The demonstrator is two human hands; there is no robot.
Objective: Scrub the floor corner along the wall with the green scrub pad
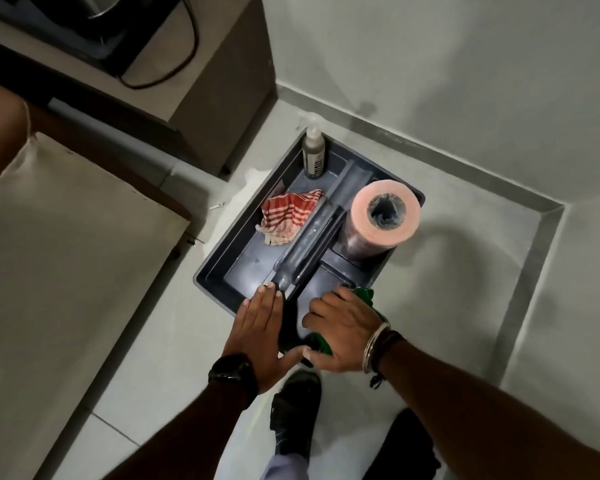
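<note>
My right hand (340, 332) is closed over the green scrub pad (364, 294), which shows past my fingers and again under my thumb. That hand hovers over the near right end of a dark grey caddy tray (219, 261) standing on the floor. Beside it, my left hand (257, 327) is flat with fingers together and holds nothing; its fingertips are at the near end of the tray's centre handle (312, 247). The floor corner (551, 209) where the two walls meet lies to the right, beyond the tray.
In the tray are a spray bottle (314, 150), a red-and-white checked cloth (288, 216) and a pink paper roll (383, 216). A brown cabinet (222, 98) stands at the back left and a beige cushion (66, 254) at the left. My shoe (293, 410) is below my hands.
</note>
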